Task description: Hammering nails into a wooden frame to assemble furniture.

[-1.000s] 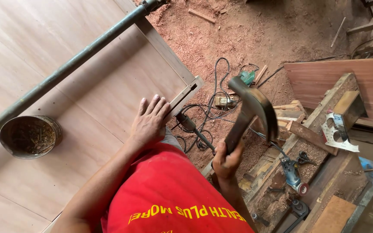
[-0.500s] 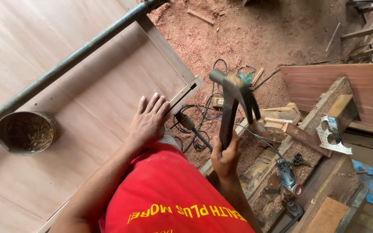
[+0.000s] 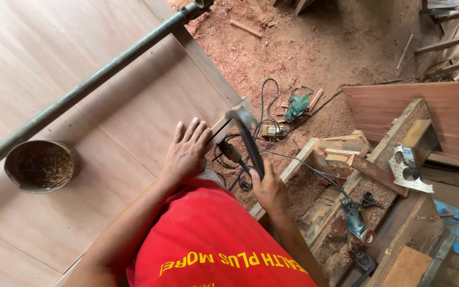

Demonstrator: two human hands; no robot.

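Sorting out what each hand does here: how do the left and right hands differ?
The left hand lies flat, fingers spread, on the plywood panel; the right hand is closed around a hammer handle. The left is empty and resting; the right hangs off the panel's edge. Both are bare.

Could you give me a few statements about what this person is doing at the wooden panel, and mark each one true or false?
1. The right hand holds a hammer. True.
2. The left hand grips a saw. False: it lies flat and open on the plywood panel, holding nothing.
3. A round tin sits on the panel, left of the person. True.
4. The floor beyond the panel is swept clean. False: reddish sawdust covers it.
5. A long metal pipe lies across the panel. True.
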